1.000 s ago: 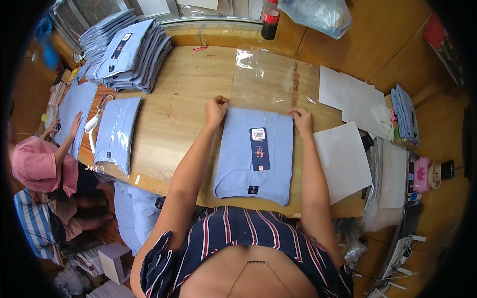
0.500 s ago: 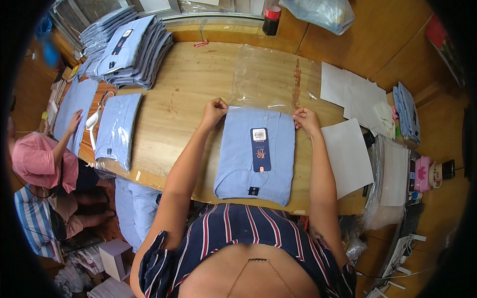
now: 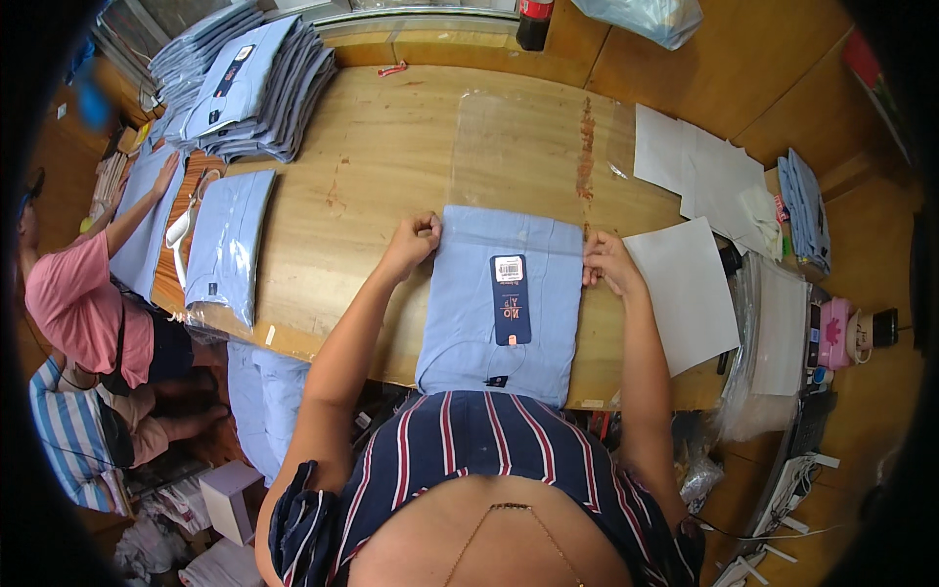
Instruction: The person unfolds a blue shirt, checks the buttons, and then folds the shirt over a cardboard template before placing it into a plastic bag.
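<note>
A folded light-blue shirt [image 3: 460, 313] lies in front of me at the table's near edge, a dark hang tag [image 3: 510, 318] on its front. Its far end is inside the mouth of a clear plastic bag [image 3: 509, 147], which stretches flat away from me. At the shirt's far left corner, my left hand [image 3: 415, 245] pinches the bag's edge, fingers curled. My right hand [image 3: 608, 262] does the same along the right side, thumb and fingers closed on the thin film. The film's exact edge under the fingers is hard to see.
A tall pile of folded blue shirts [image 3: 264, 98] stands at the far left, with a bagged shirt [image 3: 230, 240] nearer. White paper sheets [image 3: 685, 293] and clear plastic bags [image 3: 748, 342] lie to the right. A co-worker in a pink top [image 3: 93, 303] handles blue cloth at the left.
Both hands have come slightly nearer me along the shirt's sides, drawing the bag's mouth over more of its far end. The co-worker's arm has reached farther away.
</note>
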A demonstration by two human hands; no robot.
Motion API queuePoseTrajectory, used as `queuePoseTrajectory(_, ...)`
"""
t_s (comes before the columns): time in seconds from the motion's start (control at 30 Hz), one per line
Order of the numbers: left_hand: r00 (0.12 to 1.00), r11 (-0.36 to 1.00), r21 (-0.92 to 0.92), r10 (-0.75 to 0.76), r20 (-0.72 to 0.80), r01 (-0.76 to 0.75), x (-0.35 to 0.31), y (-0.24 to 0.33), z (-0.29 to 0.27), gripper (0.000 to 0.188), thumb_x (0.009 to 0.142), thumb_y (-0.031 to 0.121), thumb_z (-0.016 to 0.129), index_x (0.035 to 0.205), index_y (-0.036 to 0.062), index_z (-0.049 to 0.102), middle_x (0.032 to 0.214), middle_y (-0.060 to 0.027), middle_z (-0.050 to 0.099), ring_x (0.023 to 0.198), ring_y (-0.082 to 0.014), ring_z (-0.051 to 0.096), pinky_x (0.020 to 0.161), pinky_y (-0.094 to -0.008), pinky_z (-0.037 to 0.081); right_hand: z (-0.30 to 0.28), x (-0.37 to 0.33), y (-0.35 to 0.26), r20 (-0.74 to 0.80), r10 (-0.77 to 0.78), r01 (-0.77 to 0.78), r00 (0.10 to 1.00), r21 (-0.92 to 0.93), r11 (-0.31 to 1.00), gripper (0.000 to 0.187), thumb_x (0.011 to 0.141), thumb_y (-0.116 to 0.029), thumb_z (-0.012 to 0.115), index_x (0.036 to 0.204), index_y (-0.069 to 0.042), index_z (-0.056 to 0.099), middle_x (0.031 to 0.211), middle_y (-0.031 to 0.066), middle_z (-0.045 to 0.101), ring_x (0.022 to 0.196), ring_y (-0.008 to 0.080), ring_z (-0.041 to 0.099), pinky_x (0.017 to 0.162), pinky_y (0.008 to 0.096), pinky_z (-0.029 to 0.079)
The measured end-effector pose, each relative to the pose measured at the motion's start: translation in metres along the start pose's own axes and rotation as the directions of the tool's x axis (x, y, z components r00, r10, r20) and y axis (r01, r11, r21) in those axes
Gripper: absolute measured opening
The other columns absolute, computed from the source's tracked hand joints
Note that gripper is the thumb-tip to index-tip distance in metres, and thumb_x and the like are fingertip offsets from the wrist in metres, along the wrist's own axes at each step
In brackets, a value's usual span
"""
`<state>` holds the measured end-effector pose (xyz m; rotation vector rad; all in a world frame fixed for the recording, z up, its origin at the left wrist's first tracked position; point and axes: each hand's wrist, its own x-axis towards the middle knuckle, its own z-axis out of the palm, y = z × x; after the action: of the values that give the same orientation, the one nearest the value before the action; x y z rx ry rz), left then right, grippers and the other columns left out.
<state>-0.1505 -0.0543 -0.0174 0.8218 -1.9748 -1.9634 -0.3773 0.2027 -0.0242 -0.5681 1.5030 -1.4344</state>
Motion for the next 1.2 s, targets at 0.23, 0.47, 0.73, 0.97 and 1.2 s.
queuePoseTrajectory(0.23, 0.998, 0.996, -0.074, -0.052, -0.018, 0.051, -0.072, -0.008, 0.01, 0.015, 0.071, -0.007, 0.042, 0.066, 0.008, 0.042, 0.063, 0.0051, 0.039, 0.058, -0.0049, 0.036, 0.051, -0.0187, 0.029, 0.027, -0.06, 0.007, 0.128, 0.127, -0.109, 0.983, -0.141, 0.984, 0.011, 0.068, 0.007, 0.048, 0.072, -0.002, 0.043, 0.057, 0.0056, 0.049, 0.04, 0.0152, 0.054, 0.032, 0.0221, 0.039)
queuePoseTrajectory(0.47, 0.977, 0.977, -0.018, -0.211, 0.032, 0.212, -0.163, -0.027, 0.01, 0.017, 0.071, -0.009, 0.043, 0.066, 0.0073, 0.041, 0.062, 0.0055, 0.038, 0.057, -0.003, 0.036, 0.05, -0.0176, 0.029, 0.063, -0.137, 0.036, 0.201, 0.287, -0.274, 0.937, -0.093, 0.957, 0.012, 0.068, 0.008, 0.047, 0.071, -0.003, 0.043, 0.056, 0.0045, 0.048, 0.04, 0.0142, 0.054, 0.032, 0.021, 0.038)
queuePoseTrajectory(0.73, 0.974, 0.988, -0.009, -0.151, -0.168, 0.151, -0.167, -0.041, 0.005, 0.016, 0.07, -0.009, 0.043, 0.062, 0.0052, 0.042, 0.062, 0.0043, 0.042, 0.058, -0.004, 0.038, 0.052, -0.0178, 0.032, 0.088, -0.131, 0.019, 0.034, 0.185, -0.185, 0.982, -0.007, 0.983, 0.009, 0.076, 0.001, 0.051, 0.074, -0.006, 0.044, 0.06, 0.0044, 0.05, 0.042, 0.0128, 0.052, 0.037, 0.0206, 0.04)
queuePoseTrajectory(0.97, 1.0, 1.0, 0.003, -0.015, -0.028, 0.015, -0.114, 0.006, -0.001, 0.016, 0.073, -0.012, 0.039, 0.066, 0.0019, 0.04, 0.062, -0.0014, 0.048, 0.072, -0.0138, 0.06, 0.051, -0.0223, 0.045, 0.074, -0.064, 0.011, -0.187, 0.047, 0.013, 0.981, 0.307, 0.952, 0.016, 0.08, -0.001, 0.051, 0.089, -0.008, 0.04, 0.083, 0.0141, 0.059, 0.053, 0.0163, 0.057, 0.044, 0.0226, 0.044)
queuePoseTrajectory(1.2, 0.957, 0.998, -0.054, 0.027, 0.29, -0.012, -0.164, 0.016, 0.054, 0.014, 0.073, -0.011, 0.035, 0.073, 0.0006, 0.043, 0.071, -0.009, 0.06, 0.064, -0.0114, 0.057, 0.055, -0.0234, 0.048, 0.135, -0.117, 0.052, -0.345, -0.272, 0.334, 0.898, 0.133, 0.933, 0.054, 0.083, 0.003, 0.045, 0.125, -0.01, 0.015, 0.101, 0.0195, 0.054, 0.066, 0.0156, 0.057, 0.06, 0.0232, 0.048)
